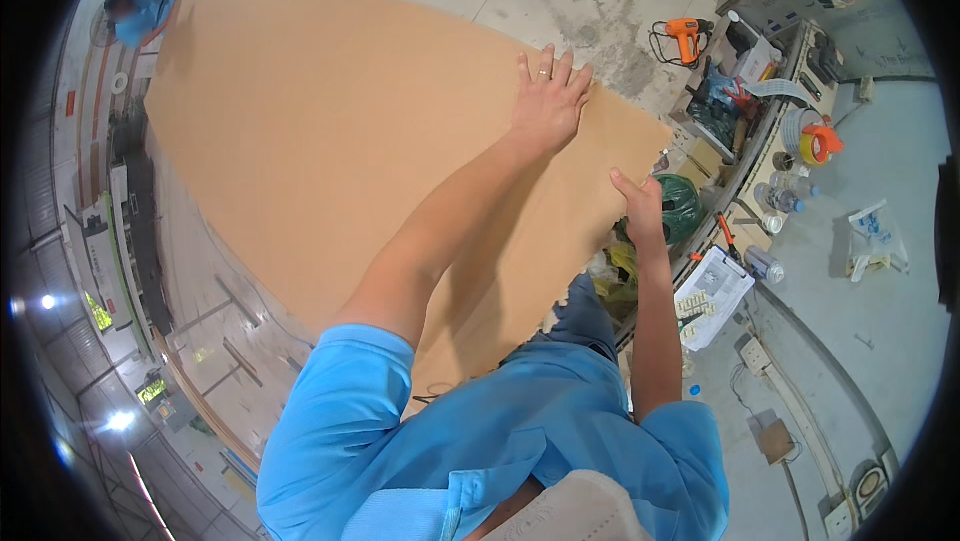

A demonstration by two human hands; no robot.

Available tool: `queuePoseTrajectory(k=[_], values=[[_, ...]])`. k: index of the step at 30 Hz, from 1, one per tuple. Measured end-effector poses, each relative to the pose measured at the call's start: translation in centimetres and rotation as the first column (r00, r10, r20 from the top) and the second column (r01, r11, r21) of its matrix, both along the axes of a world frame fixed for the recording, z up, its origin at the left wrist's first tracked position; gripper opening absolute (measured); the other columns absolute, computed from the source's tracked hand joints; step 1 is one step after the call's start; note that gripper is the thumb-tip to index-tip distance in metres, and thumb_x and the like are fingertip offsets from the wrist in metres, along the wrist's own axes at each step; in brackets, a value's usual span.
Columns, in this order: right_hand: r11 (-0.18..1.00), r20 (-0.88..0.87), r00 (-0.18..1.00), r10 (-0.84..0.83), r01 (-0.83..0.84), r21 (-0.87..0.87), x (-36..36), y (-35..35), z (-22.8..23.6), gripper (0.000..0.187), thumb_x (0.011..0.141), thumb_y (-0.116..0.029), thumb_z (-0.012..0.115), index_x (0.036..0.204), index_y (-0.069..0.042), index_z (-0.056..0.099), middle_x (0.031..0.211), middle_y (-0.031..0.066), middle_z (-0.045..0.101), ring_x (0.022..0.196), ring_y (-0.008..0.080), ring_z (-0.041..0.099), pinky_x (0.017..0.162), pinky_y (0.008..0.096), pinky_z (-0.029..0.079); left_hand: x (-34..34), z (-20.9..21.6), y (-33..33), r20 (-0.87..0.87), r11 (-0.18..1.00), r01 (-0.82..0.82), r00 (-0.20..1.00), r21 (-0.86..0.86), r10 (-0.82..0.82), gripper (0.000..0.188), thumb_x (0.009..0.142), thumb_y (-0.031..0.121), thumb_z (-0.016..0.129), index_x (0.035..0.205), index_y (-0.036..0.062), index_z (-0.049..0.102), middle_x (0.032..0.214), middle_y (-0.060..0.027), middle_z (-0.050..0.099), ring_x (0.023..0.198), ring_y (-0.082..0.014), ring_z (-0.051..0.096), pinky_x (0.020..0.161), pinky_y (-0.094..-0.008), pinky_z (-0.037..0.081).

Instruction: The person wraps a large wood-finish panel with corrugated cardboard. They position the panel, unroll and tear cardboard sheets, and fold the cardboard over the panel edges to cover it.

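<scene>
A large tan sheet stretches from my waist to the far left, with a ragged edge along its near right side. My left hand lies flat on top of it near the far right edge, fingers spread, a ring on one finger. At the right edge, my right hand grips the sheet, thumb on top and the other fingers mostly hidden under the edge. Whether the sheet rests on something beneath cannot be made out.
A person in blue stands at the sheet's far left end. On the right, a cluttered bench holds an open tool box, tape rolls, bottles and a clipboard. An orange heat gun and green bag are near the sheet.
</scene>
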State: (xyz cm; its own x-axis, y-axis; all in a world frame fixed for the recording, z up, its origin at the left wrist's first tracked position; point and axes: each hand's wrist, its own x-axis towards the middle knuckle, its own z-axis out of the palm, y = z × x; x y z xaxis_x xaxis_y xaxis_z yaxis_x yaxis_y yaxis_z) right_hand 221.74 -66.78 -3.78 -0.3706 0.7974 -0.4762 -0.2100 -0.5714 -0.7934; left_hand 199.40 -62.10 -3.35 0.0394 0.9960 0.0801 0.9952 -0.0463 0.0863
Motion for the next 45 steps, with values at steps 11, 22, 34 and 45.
queuePoseTrajectory(k=[11, 22, 34, 45], values=[[0.896, 0.579, 0.803, 0.141, -0.352, 0.27, -13.8, 3.6, 6.3, 0.038, 0.088, -0.019, 0.06, 0.109, 0.013, 0.057, 0.09, 0.0305, 0.067, 0.089, 0.0463, 0.068, 0.08, 0.0502, 0.051, -5.4, 3.9, -5.5, 0.973, 0.968, -0.11, -0.061, -0.227, 0.221, 0.049, 0.102, 0.032, 0.055, 0.142, 0.0043, 0.048, 0.132, -0.013, 0.06, 0.125, -0.0227, 0.056, 0.103, -0.0412, 0.048], [0.754, 0.596, 0.68, 0.427, -0.632, 0.181, -18.8, 7.3, 1.9, 0.041, 0.094, -0.032, 0.062, 0.075, 0.004, 0.06, 0.067, 0.0175, 0.065, 0.045, 0.0224, 0.063, 0.043, 0.0326, 0.052, -10.6, 16.2, -66.2, -0.098, 0.211, -0.733, 0.355, -0.647, 0.93, 0.064, 0.083, -0.004, 0.054, 0.145, 0.0109, 0.046, 0.137, -0.0175, 0.058, 0.128, -0.0362, 0.053, 0.107, -0.0445, 0.044], [0.765, 0.316, 0.761, 0.567, -0.628, 0.141, -14.8, 8.9, 1.9, 0.027, 0.094, -0.019, 0.065, 0.099, -0.005, 0.043, 0.084, 0.0126, 0.06, 0.071, 0.0221, 0.064, 0.067, 0.0342, 0.056, 10.6, 9.6, -67.3, 0.4, 0.119, -0.877, -0.089, -0.466, 0.912, 0.085, 0.077, 0.005, 0.076, 0.152, 0.0121, 0.035, 0.148, -0.0179, 0.045, 0.137, -0.0344, 0.045, 0.115, -0.0382, 0.038], [0.077, 0.831, 0.555, -0.015, -0.828, 0.555, -13.0, 10.3, 1.7, 0.068, 0.09, -0.036, 0.075, 0.137, 0.002, 0.044, 0.106, 0.0153, 0.063, 0.097, 0.026, 0.06, 0.088, 0.0394, 0.048, 9.6, 9.6, -69.1, 0.423, 0.242, -0.88, 0.052, -0.408, 0.905, 0.077, 0.078, 0.018, 0.078, 0.146, 0.0104, 0.043, 0.149, -0.0173, 0.045, 0.138, -0.0355, 0.044, 0.116, -0.04, 0.036]])
